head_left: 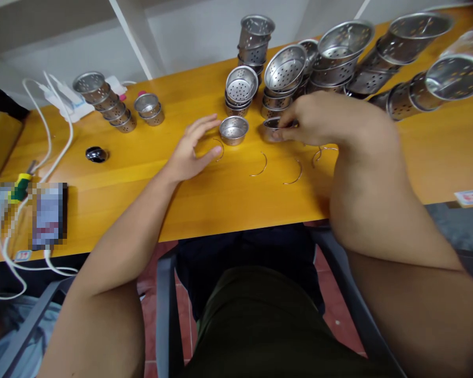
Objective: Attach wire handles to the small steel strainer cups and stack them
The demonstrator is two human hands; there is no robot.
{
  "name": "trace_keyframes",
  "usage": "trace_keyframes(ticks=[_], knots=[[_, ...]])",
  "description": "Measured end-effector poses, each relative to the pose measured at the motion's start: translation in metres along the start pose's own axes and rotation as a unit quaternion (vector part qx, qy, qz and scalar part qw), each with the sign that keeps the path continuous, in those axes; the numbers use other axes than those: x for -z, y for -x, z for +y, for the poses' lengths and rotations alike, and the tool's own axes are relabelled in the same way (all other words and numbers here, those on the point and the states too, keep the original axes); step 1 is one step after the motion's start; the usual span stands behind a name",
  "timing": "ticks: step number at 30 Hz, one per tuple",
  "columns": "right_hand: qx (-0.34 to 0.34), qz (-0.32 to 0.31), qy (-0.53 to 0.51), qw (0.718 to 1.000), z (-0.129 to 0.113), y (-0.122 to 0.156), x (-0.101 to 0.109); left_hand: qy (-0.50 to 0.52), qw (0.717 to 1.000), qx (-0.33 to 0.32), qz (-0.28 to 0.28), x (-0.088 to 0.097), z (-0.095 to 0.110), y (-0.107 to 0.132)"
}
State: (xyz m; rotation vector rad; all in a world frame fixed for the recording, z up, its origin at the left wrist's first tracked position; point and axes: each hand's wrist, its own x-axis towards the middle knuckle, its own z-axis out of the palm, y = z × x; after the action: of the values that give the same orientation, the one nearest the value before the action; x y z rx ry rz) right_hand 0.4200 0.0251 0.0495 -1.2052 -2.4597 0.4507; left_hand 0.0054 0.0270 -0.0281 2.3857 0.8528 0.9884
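Note:
My left hand [193, 149] lies on the orange table [114, 184] with fingers stretched out, beside a small perforated steel cup [234, 129] and touching a curved wire [219, 149]. My right hand [323, 122] is closed in a pinch at another small steel cup [270, 127], fingertips on its rim. Two more curved wires [260, 165] [295, 176] lie on the table in front of the cups, and others [319, 152] partly hide under my right wrist.
Several stacks of perforated steel cups [287, 71] fill the table's back right, and two shorter stacks [106, 102] stand at the back left. A black knob [96, 154], white cables [55, 152], a screwdriver [21, 186] and a card [471, 198] lie around.

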Motion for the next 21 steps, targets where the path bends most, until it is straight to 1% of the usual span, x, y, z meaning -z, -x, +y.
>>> trace_keyframes(ticks=[2, 3, 4, 6, 9, 11, 13, 15, 17, 21], knots=[[-0.063, -0.052, 0.075, 0.994, 0.001, -0.006, -0.007, -0.033, 0.998, -0.001, -0.045, -0.004, 0.006, -0.003], [-0.089, -0.069, 0.095, 0.989, -0.001, -0.009, -0.009, -0.048, 0.997, 0.006, -0.062, -0.007, 0.006, -0.004], [-0.106, -0.071, 0.096, 0.987, -0.005, -0.011, -0.009, -0.062, 0.995, 0.017, -0.072, -0.009, 0.006, -0.005], [-0.123, -0.07, 0.091, 0.986, -0.019, -0.011, -0.006, -0.083, 0.993, 0.046, -0.073, -0.011, 0.005, -0.006], [-0.145, -0.045, 0.102, 0.983, -0.047, -0.007, 0.004, -0.093, 0.99, 0.092, -0.051, -0.009, 0.006, -0.006], [-0.125, -0.027, 0.092, 0.988, -0.068, -0.005, 0.009, -0.098, 0.988, 0.112, -0.032, -0.007, 0.009, -0.006], [-0.067, -0.04, 0.056, 0.995, -0.085, -0.007, 0.009, -0.103, 0.987, 0.12, -0.016, -0.007, 0.01, -0.007], [-0.017, -0.095, 0.023, 0.995, -0.095, -0.012, 0.004, -0.098, 0.988, 0.119, 0.0, -0.008, 0.006, -0.009], [-0.004, -0.163, 0.017, 0.986, -0.096, -0.017, -0.004, -0.09, 0.989, 0.11, 0.027, -0.01, -0.002, -0.01], [-0.054, -0.259, 0.018, 0.964, -0.077, -0.019, -0.01, -0.08, 0.986, 0.09, 0.116, -0.007, -0.016, -0.012]])
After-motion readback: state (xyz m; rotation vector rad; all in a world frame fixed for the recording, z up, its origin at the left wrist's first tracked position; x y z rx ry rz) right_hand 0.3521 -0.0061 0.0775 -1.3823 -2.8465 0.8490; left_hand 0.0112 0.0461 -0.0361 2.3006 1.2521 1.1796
